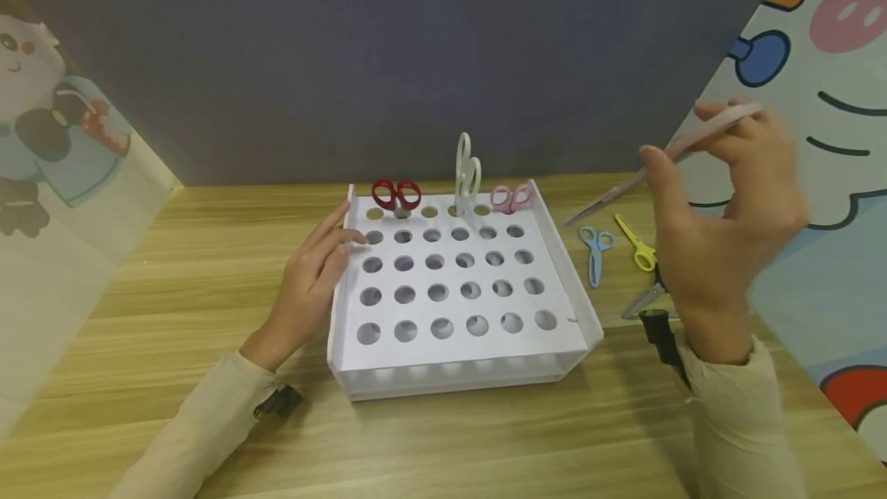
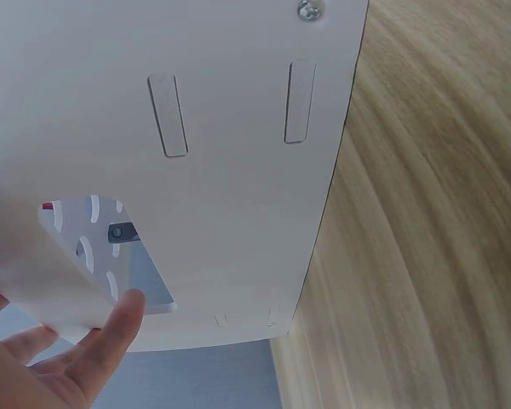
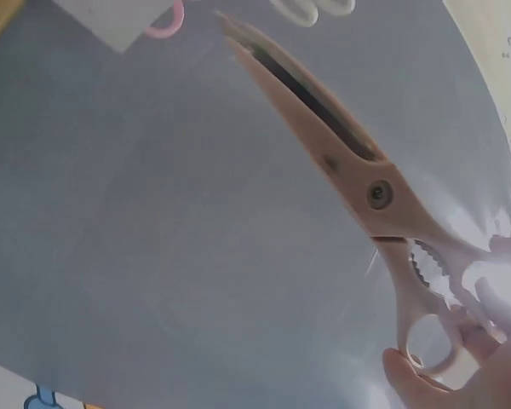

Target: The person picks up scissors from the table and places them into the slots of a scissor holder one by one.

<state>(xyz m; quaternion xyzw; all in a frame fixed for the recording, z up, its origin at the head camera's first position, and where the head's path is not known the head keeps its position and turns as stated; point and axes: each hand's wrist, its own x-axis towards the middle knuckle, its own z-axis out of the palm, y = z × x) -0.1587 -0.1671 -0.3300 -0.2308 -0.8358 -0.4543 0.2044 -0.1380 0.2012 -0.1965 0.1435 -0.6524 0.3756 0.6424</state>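
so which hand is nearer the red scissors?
Left. The left hand is at the left side of the white rack, just left of the red scissors; the right hand is raised beyond the rack's right side, pale pink scissors in its grip.

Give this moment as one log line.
left hand: touching white rack | right hand: holding pale-pink scissors | racked: red scissors, white scissors, pink scissors

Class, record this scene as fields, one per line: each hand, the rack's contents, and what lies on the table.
Left hand: touches the left side of the white rack
Right hand: holds pale pink scissors in the air
Back row of rack: red-handled scissors, white-handled scissors, pink-handled scissors
Table, right of rack: blue scissors, yellow scissors, dark-handled scissors partly hidden
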